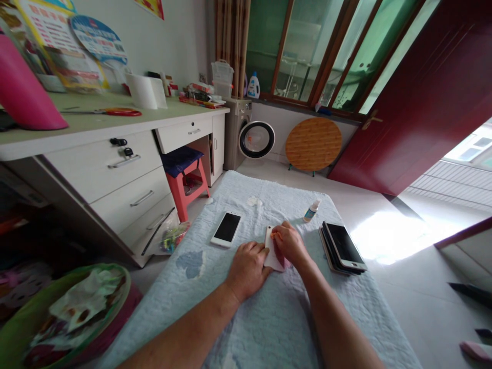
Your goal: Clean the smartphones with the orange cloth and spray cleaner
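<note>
A phone (273, 261) lies back side up on the pale blue quilted cloth (265, 318), in front of me. My left hand (248, 266) grips its left edge, thumb at the near end and fingers along the side. My right hand (290, 243) pinches an orange cloth (275, 235) and presses it on the phone's upper part, near the camera lens. To the left a white phone (226, 229) rests with its dark screen up. On the right is a stack of phones (344, 246), the top one white-framed. A small spray bottle (311, 210) stands beyond the stack.
At the left is a desk (180, 118) with drawers, scissors (119, 111) and a paper roll (144, 91) on it. A pink stool (186, 179) stands beside it. A bin (126, 292) holds waste at lower left. A washing machine (235, 148) has its door open.
</note>
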### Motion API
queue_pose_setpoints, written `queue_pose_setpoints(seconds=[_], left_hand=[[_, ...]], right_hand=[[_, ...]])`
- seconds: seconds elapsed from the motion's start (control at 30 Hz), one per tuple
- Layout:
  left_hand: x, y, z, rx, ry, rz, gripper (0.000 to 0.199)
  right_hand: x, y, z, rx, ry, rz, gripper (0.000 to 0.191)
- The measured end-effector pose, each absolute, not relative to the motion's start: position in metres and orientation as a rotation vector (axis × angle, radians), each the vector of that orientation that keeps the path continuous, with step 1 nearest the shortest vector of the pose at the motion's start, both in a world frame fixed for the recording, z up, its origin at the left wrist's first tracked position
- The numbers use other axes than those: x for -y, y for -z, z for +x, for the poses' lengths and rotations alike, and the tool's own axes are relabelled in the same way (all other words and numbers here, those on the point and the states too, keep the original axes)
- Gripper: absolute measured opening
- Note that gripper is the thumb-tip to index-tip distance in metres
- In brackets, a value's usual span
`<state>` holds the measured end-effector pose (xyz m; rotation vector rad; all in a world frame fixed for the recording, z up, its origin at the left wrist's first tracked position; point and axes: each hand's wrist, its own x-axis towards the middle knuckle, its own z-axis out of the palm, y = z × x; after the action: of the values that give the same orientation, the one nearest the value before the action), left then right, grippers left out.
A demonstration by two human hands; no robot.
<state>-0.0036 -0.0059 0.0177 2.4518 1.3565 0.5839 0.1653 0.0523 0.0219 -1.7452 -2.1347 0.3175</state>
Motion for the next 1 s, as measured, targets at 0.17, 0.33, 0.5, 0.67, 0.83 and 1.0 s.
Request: queue_pose_setpoints(seconds=[0.17, 0.33, 0.5, 0.67, 0.83, 1.0], left_hand=[[0.005, -0.017, -0.004, -1.358, -0.573, 2.447, 0.032], [0.005, -0.016, -0.004, -1.361, -0.577, 2.448, 0.032], [0.004, -0.014, -0.005, -1.347, -0.611, 2.442, 0.033], [0.003, -0.012, -0.005, -1.343, -0.621, 2.430, 0.036], [0.004, -0.006, -0.004, -1.413, -0.665, 2.369, 0.045], [0.003, 0.005, -0.003, -1.498, -0.838, 2.317, 0.075]], right_hand=[[-0.062, -0.021, 0.156, 2.043, -0.225, -1.880, 0.025], [-0.070, -0.021, 0.153, 2.099, -0.189, -1.880, 0.025], [-0.073, -0.020, 0.151, 2.210, -0.211, -1.787, 0.026], [-0.076, -0.025, 0.148, 2.348, -0.203, -1.716, 0.028], [-0.074, -0.029, 0.145, 2.515, -0.207, -1.609, 0.024], [-0.062, -0.030, 0.145, 2.582, -0.234, -1.550, 0.022]])
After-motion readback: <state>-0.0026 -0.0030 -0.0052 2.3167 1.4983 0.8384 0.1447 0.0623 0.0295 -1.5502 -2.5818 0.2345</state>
